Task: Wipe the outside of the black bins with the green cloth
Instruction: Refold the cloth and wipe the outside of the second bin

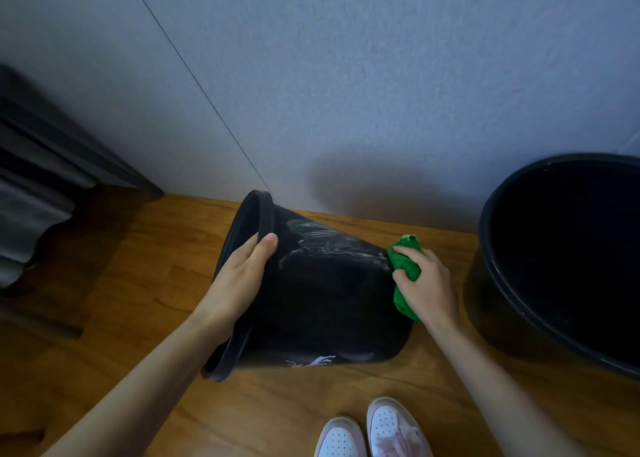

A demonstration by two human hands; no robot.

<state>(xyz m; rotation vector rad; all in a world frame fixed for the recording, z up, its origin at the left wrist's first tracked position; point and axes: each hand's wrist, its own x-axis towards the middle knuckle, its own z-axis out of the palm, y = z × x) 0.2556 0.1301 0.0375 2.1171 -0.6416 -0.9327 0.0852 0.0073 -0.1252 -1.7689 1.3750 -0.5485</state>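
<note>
On my feed the black bin (322,300) is tipped on its side on the wood floor (138,283), mouth facing left, base facing right. At its rim the left hand (242,276) has a grip, thumb lying on the outer wall, fingers tucked inside where I can't see them. At its base end the right hand (427,283) is curled round the bunched green cloth (405,269), pressing it on. Whitish smears (311,245) streak the bin's upper wall. A second black bin (561,266) stands upright off to its right, not touching. White shoes (374,432) sit nearer me than it.
</note>
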